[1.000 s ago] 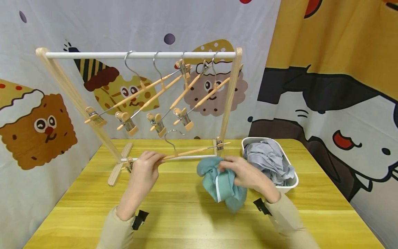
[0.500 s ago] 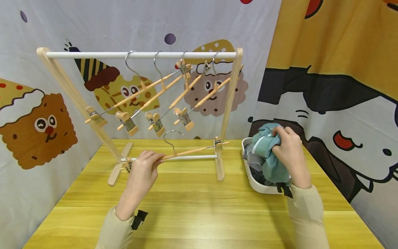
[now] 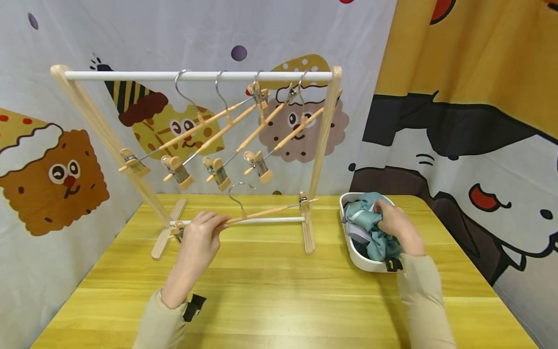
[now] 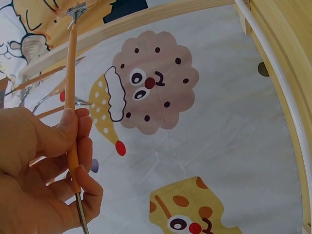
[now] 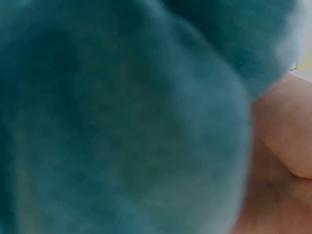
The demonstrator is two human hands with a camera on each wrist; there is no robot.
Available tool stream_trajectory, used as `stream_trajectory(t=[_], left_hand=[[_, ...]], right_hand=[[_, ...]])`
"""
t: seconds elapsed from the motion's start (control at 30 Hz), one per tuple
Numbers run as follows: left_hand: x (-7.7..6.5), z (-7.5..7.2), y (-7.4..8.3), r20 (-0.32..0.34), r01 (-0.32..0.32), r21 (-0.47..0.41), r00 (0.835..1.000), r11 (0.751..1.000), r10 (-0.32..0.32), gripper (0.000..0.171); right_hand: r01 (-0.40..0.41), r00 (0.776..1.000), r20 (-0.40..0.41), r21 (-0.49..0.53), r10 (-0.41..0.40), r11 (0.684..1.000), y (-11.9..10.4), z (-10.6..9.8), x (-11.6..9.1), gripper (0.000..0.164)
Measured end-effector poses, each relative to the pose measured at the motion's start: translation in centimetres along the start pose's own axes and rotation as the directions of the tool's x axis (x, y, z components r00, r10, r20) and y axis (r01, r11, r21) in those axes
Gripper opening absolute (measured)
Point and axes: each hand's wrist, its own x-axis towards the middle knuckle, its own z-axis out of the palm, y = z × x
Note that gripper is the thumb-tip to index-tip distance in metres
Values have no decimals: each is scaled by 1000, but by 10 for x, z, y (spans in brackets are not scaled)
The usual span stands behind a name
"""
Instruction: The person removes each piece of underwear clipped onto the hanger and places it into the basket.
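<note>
My left hand (image 3: 201,237) grips a clip hanger (image 3: 261,213) by its bar, just in front of the rack's lower rail. In the left wrist view, thumb and fingers curl round the orange-coated bar (image 4: 71,92). The hanger's hook points up, and a clip sits at each end. At the right, my right hand (image 3: 398,225) holds a crumpled teal garment with a white stripe (image 3: 366,218) down in a white basket (image 3: 364,264). Teal cloth (image 5: 122,122) fills most of the right wrist view beside the palm, hiding the fingertips.
A wooden rack (image 3: 324,135) with a white top rail (image 3: 144,76) stands at the back left. Several clip hangers (image 3: 218,131) hang from it at a slant. Grey cloth (image 3: 357,233) lies in the basket under the teal one. A printed curtain (image 3: 165,29) backs the wooden table (image 3: 261,291).
My right hand has carried the teal garment from over the table rightward, then lowered it into the basket on top of the grey cloth. The left hand and its hanger have hardly moved.
</note>
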Motion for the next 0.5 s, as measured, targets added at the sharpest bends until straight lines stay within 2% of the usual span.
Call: stream_trajectory(t=[0.17,0.3,0.4,0.5], left_hand=[[0,-2,-4,9,27,23,1000,999,-28,12],[0,-5,-7,25,55,35,998,998,-56,13],[-1,-7,-10,27,73,37,997,997,-74,13],[-1,-10,-13,30,89,40,995,995,-91,13]], right_hand=[[-46,999,7,2,45,999,-17,-13,-16,40],[-80,996,-54,-53,77,995,-42,-24,-32,47],[-46,984,-178,-91,29,995,-58,-26,-35,43],[31,949,-312,-60,-48,998,-70,-20,-27,37]])
